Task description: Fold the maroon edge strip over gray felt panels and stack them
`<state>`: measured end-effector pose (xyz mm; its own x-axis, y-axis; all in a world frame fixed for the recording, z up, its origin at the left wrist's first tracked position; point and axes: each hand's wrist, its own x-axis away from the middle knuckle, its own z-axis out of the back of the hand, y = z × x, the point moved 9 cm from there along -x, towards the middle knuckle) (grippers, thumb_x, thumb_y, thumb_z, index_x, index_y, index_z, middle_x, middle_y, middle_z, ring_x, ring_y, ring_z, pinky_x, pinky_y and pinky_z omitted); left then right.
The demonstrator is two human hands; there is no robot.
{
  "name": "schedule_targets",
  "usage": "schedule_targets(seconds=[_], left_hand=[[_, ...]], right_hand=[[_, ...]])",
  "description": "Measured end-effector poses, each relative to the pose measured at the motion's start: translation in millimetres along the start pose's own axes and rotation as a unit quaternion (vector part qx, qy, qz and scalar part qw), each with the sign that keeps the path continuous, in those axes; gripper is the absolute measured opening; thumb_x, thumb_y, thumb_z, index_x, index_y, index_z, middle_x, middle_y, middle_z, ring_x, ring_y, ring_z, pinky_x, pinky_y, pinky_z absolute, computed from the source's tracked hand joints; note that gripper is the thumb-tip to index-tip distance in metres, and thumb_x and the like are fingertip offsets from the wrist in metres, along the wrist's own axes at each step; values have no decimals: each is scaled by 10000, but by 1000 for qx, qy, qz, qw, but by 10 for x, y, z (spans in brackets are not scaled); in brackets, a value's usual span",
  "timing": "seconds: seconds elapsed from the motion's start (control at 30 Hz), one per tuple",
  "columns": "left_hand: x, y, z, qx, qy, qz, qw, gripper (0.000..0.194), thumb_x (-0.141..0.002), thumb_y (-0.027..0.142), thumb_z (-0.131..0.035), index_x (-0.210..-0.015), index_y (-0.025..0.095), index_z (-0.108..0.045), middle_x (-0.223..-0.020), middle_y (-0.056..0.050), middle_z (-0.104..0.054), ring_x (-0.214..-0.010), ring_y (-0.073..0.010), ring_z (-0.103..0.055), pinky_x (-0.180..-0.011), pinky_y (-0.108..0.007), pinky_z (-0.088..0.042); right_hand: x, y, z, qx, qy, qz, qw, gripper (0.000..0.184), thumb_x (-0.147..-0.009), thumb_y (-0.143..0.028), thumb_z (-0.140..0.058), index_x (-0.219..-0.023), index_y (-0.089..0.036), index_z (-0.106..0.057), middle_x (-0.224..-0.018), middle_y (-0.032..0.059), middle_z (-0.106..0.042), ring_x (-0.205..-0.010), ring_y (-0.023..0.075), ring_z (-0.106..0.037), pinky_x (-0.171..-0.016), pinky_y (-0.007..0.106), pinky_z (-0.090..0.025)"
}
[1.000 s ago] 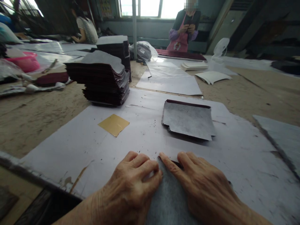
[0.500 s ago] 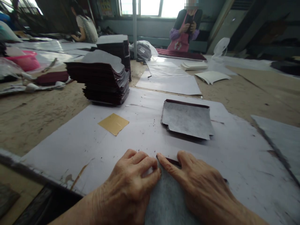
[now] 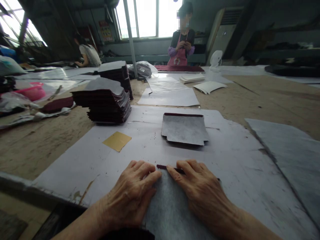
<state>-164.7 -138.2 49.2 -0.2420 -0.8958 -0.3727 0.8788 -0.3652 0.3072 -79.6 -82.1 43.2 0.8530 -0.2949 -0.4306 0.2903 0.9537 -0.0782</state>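
A grey-backed maroon fabric piece [image 3: 166, 203] lies in front of me, with a narrow maroon strip [image 3: 162, 166] folded over along its far edge. My left hand [image 3: 133, 193] is curled at the piece's left edge, thumb and index finger drawn together near the corner. Along the fold, my right hand [image 3: 200, 186] presses with its index finger while the other fingers bend beside it; its thumb is hidden. Beyond my hands sits a similar grey-backed piece [image 3: 185, 128] with a folded maroon far edge and notched near corners. To its left is a yellowish square card [image 3: 117, 141].
White sheeting [image 3: 82, 156] covers the worktable. A tall stack of maroon pieces [image 3: 105, 103] stands at the back left. A large grey sheet [image 3: 287, 150] lies to the right. White sheets [image 3: 210, 87] and a pink basin [image 3: 33, 91] are farther off. Two people are beyond the table.
The camera view has tilted up and shifted right. My right index finger has moved back from the corner along the fold, uncovering the maroon strip's left end. My left hand stays by the left edge.
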Motion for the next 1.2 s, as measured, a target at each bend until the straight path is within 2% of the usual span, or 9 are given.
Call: schedule_targets(seconds=[0.17,0.37,0.53,0.63,0.73,0.93,1.0,1.07,1.2], left_hand=[[-16,-5,-3,14,-8,8,1000,338,-767,109,-462,-1095,163,-524,-982,-91,-528,-858,-211,-476,-761,-411,-422],[43,-98,43,26,10,41,999,382,-777,142,-487,-1156,190,-485,-1087,-94,-502,-984,-219,-486,-843,-412,-445],[-101,-75,43,-29,44,22,998,442,-844,214,-472,-1277,216,-381,-1232,-109,-461,-1121,-237,-444,-910,-418,-419],[-287,48,-65,-47,42,-49,997,310,-882,188,-396,-1177,218,-485,-990,-76,-600,-910,-203,-553,-769,-355,-457],[-392,88,-170,-35,28,-81,996,248,-881,162,-339,-890,185,-585,-667,-28,-576,-631,-161,-551,-598,-284,-431],[-360,66,-106,-17,75,-82,994,214,-885,174,-371,-814,178,-573,-626,-18,-562,-594,-132,-549,-571,-210,-427],[-408,28,-135,12,35,-52,998,227,-887,209,-383,-780,180,-581,-621,-11,-566,-581,-119,-549,-546,-189,-408],[-497,-109,-167,62,-29,39,997,269,-882,293,-418,-708,175,-586,-583,8,-545,-546,-99,-523,-513,-171,-374],[-759,-401,-26,179,-93,198,959,371,-824,449,-474,-642,150,-595,-524,34,-436,-519,-80,-414,-496,-168,-325]], right_hand=[[-25,8,-72,3,-52,-9,999,415,-754,-44,-491,-1137,-184,-569,-983,95,-579,-854,218,-488,-715,359,-415],[82,426,72,-51,-58,-168,983,206,-798,-81,-489,-949,-135,-619,-923,89,-592,-895,212,-506,-771,350,-399],[113,394,149,-44,-61,-192,979,119,-730,-61,-542,-763,-159,-601,-799,40,-598,-769,166,-531,-688,278,-399],[69,348,245,-46,-45,-172,983,152,-692,-38,-551,-721,-183,-583,-784,-3,-595,-758,125,-529,-659,218,-382],[100,418,333,-77,-54,-167,982,112,-725,-78,-541,-720,-183,-580,-804,-3,-608,-780,124,-536,-670,215,-373],[425,820,320,-237,-102,-285,923,129,-762,-174,-502,-667,-170,-590,-692,-3,-626,-657,108,-561,-588,196,-358],[463,910,338,-268,-102,-305,908,135,-746,-177,-493,-639,-163,-573,-636,-5,-598,-615,105,-536,-556,199,-341],[449,1018,381,-300,-101,-324,892,136,-732,-203,-495,-615,-158,-548,-576,-16,-534,-558,95,-476,-520,205,-316],[298,1310,463,-393,-123,-353,840,173,-714,-310,-518,-629,-160,-503,-513,-50,-395,-479,71,-347,-458,201,-275]])
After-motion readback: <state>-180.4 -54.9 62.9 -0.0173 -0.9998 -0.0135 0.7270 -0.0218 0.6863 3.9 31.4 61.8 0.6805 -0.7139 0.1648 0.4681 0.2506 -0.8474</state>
